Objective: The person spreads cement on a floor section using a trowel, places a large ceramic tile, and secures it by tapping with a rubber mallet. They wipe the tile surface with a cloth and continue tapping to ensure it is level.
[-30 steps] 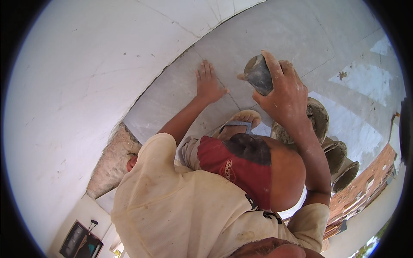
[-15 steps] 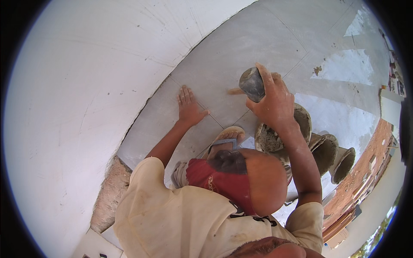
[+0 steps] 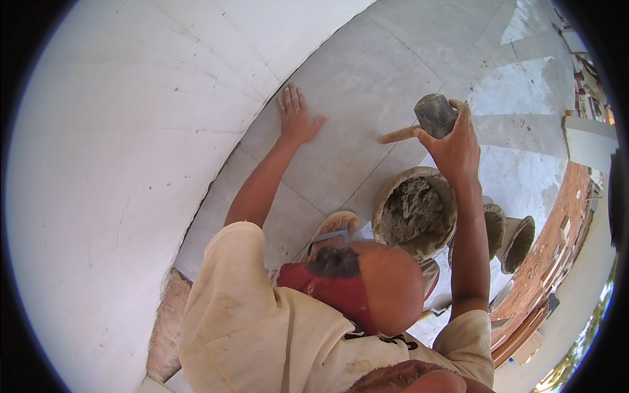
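My left hand (image 3: 299,121) lies flat on a grey floor tile (image 3: 357,85), fingers together and thumb spread, close to the foot of the white wall. Its palm side is hidden. Off to the right, my right hand (image 3: 460,154) grips a mallet (image 3: 435,116) by its black head, above the floor. The mallet's wooden handle (image 3: 398,135) points left over a tile joint. Just below the right hand stands a bucket (image 3: 381,196) holding wet grey mortar (image 3: 416,208). My right forearm passes over the bucket's right side.
The white wall (image 3: 131,164) runs along the left. More mortar-crusted buckets (image 3: 519,245) are to the right of my forearm. My sandalled foot (image 3: 337,230) rests on the tiles left of the mortar bucket. Reddish earth (image 3: 571,200) lies beyond the right edge.
My left hand has slid forward along the tiles beside the wall. My right hand has carried the mallet to the right, uncovering more of the mortar bucket. The view has shifted slightly.
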